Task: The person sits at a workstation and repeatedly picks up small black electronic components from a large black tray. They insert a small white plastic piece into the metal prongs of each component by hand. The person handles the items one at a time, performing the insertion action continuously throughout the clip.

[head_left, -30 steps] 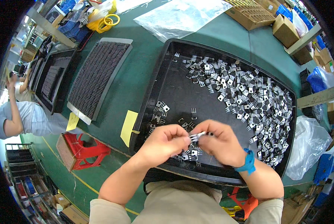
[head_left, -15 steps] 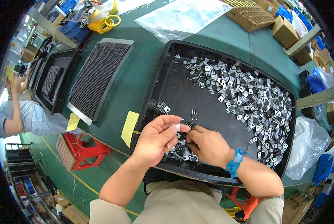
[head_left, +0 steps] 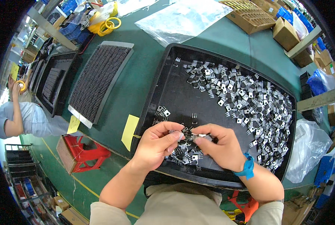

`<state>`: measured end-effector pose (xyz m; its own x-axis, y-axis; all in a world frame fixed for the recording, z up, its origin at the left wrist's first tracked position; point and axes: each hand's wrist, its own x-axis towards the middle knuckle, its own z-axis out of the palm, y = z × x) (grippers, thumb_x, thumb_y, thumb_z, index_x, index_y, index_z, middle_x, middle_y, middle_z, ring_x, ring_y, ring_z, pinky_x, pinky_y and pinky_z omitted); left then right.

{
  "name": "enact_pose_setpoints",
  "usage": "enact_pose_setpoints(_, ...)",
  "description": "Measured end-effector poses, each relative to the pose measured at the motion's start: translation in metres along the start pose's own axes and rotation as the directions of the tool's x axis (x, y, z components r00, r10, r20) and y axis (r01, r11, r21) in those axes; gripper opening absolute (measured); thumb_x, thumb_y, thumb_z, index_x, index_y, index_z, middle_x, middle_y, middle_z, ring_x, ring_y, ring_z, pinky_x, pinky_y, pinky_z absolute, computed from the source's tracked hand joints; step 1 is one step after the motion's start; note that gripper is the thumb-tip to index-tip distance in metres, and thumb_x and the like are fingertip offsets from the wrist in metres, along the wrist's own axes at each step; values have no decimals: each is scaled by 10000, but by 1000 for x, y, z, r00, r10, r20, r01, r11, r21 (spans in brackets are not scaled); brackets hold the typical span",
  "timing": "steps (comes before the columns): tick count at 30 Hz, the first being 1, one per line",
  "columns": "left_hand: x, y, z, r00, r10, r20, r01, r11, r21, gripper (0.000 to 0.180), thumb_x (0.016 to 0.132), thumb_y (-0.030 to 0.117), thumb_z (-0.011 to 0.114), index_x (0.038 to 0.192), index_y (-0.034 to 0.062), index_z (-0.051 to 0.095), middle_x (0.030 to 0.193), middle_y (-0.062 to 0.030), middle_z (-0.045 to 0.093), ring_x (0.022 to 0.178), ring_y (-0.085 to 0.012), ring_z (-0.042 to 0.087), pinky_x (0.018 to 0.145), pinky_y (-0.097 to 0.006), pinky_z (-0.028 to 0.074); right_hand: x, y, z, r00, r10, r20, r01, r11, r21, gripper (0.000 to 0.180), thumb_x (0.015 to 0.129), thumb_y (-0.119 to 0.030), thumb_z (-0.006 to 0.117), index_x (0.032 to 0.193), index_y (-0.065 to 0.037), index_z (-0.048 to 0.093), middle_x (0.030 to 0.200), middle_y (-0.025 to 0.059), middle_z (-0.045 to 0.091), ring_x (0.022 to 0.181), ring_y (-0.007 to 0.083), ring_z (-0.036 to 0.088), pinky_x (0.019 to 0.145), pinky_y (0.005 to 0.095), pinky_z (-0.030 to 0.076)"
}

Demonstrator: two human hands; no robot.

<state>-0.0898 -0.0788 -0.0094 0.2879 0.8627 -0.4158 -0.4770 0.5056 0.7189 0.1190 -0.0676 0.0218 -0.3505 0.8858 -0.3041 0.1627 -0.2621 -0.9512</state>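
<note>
Both hands meet over the near left part of a black tray [head_left: 160, 80]. My left hand [head_left: 155, 145] is closed in a pinch; a small whitish piece shows at its thumb and fingertips, too small to name. Just to its right, my right hand [head_left: 224, 147] is closed on transistors [head_left: 205, 137], with black bodies and metal showing between thumb and fingers. A small heap of loose transistors [head_left: 186, 154] lies beneath the hands, partly hidden by them. A single transistor [head_left: 194, 118] rests just beyond, and a large pile of transistors [head_left: 246, 101] covers the tray's right side.
Left of the tray stands a board packed with rows of dark parts [head_left: 100, 77]. A yellow paper tag [head_left: 130, 131] hangs at the tray's left edge. Beyond lies a clear plastic bag [head_left: 182, 20]. A red stool [head_left: 81, 152] and another person [head_left: 21, 116] are on the left.
My right hand has drawn back from the small heap and turned, now with transistors in its fingers. My left hand stays in nearly the same place, its fingertips closer together.
</note>
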Motion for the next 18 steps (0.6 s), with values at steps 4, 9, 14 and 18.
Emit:
enact_pose_setpoints(4,1,2,4,1000,8,8,-8,999,38,214,891,32,619,1105,27,621,842,-44,645,580,-44,465,482,-178,354,-2,6,7,958,-285,-45,269,939,-213,244,812,-58,695,1041,-9,627,919,126,685,842,197,675,736,290,517)
enact_pose_setpoints(9,-2,0,3,1000,12,14,-13,996,87,225,892,53,635,1115,21,623,802,8,596,592,-24,446,486,-172,333,-3,4,8,953,-304,-3,292,919,-264,189,793,-73,721,954,-29,632,854,119,683,760,233,683,671,311,524)
enact_pose_setpoints(14,-1,1,4,999,5,32,-9,993,118,248,884,52,648,1129,19,622,791,25,575,595,-17,446,490,-169,333,-2,7,9,940,-341,-13,326,907,-267,172,785,-66,722,933,-33,640,846,120,677,759,248,681,656,319,522)
enact_pose_setpoints(18,-2,1,5,999,2,40,-8,989,146,252,880,50,654,1128,17,625,822,33,593,612,-3,458,509,-162,350,0,10,9,899,-438,-29,402,847,-347,170,780,-46,716,934,-27,648,849,126,671,765,256,677,658,322,521)
